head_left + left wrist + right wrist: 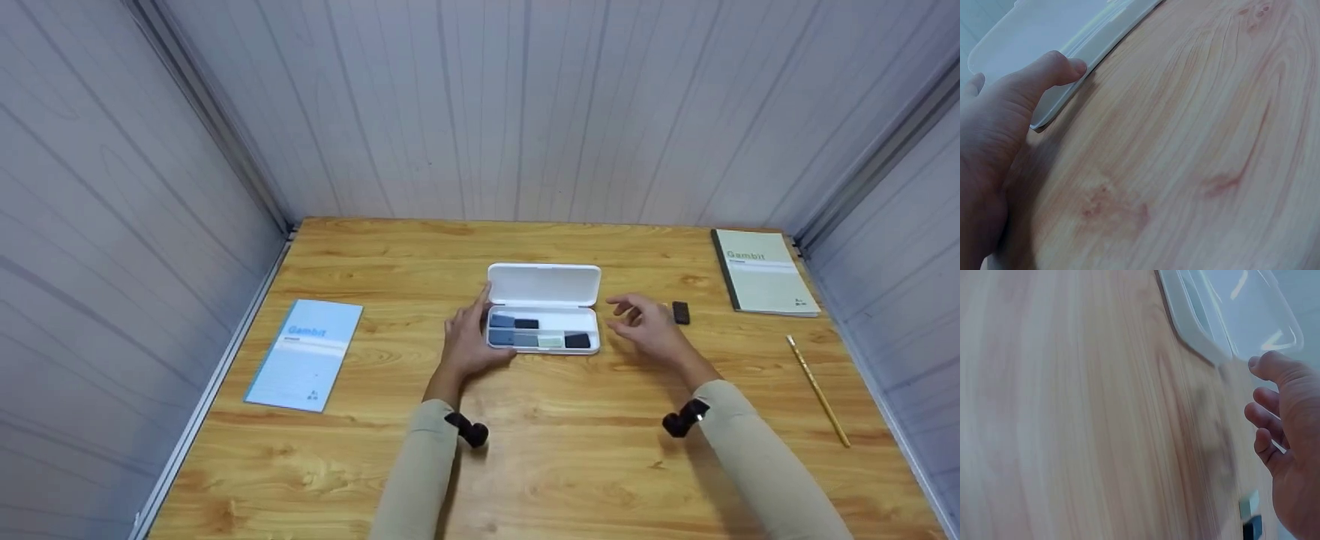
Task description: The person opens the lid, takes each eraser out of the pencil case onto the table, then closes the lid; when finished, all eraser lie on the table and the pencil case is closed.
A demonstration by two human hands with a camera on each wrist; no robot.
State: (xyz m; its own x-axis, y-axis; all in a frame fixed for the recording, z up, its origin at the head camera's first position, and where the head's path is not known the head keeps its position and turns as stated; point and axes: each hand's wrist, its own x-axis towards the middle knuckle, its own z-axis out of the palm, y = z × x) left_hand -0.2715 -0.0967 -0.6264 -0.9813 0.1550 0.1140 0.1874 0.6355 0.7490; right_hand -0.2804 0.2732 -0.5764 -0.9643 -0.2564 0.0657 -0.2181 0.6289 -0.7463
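A white pencil case (544, 354) stands with its lid (544, 285) raised. Its back compartment holds a blue-grey block (502, 321) and a black block (526, 324); in the front one sit blue-grey, pale green (550, 341) and black (577, 341) blocks. My left hand (466, 341) grips the case's left end, thumb on the front edge (1075, 68) and fingers round the side. Just off the right end, my right hand (646, 324) hovers with loosely bent fingers, holding nothing. Beyond it lies a dark block (680, 313), beside a pale green one (1249, 504) in the right wrist view.
On the left lies a blue notebook (304, 356). A pale notebook with a dark spine (769, 274) is at the back right. Nearer on the right lies a yellow pencil (819, 394). Panel walls (480, 112) enclose the wooden table (555, 457) at the back and sides.
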